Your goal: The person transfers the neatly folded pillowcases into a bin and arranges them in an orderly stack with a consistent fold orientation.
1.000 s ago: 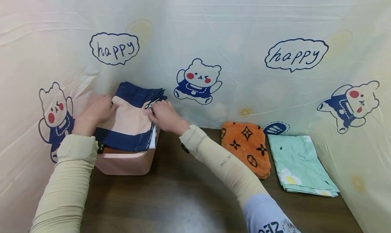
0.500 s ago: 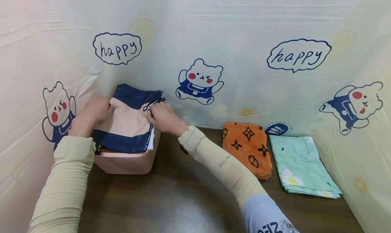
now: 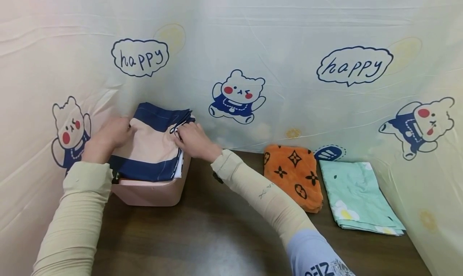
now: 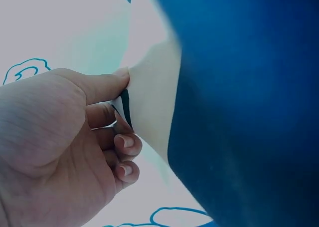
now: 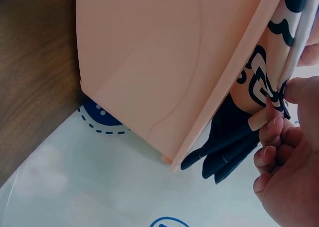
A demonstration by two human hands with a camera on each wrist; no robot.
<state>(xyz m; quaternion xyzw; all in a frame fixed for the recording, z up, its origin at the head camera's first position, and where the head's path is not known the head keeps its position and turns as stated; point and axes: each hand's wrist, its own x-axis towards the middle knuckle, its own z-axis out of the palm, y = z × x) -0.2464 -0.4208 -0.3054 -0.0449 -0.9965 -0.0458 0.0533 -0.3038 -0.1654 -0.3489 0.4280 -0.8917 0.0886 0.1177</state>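
Observation:
A folded navy and cream cloth lies across the top of a pink bin at the left in the head view. My left hand pinches its left edge; the left wrist view shows thumb and fingers closing on a cream fold. On the opposite side, my right hand pinches the cloth's layered edge just above the bin's rim. Dark printed lettering and several navy folds show there in the right wrist view. Other fabric in the bin is mostly hidden under this cloth.
A folded orange cloth with dark motifs lies on the brown table at the right. Beside it is a folded mint-green cloth with flowers. A printed curtain hangs close behind and left of the bin.
Both hands and the navy and cream cloth have sunk slightly toward the bin, with the grips unchanged. The whole head view has shifted a little. The orange and mint-green cloths lie as before.

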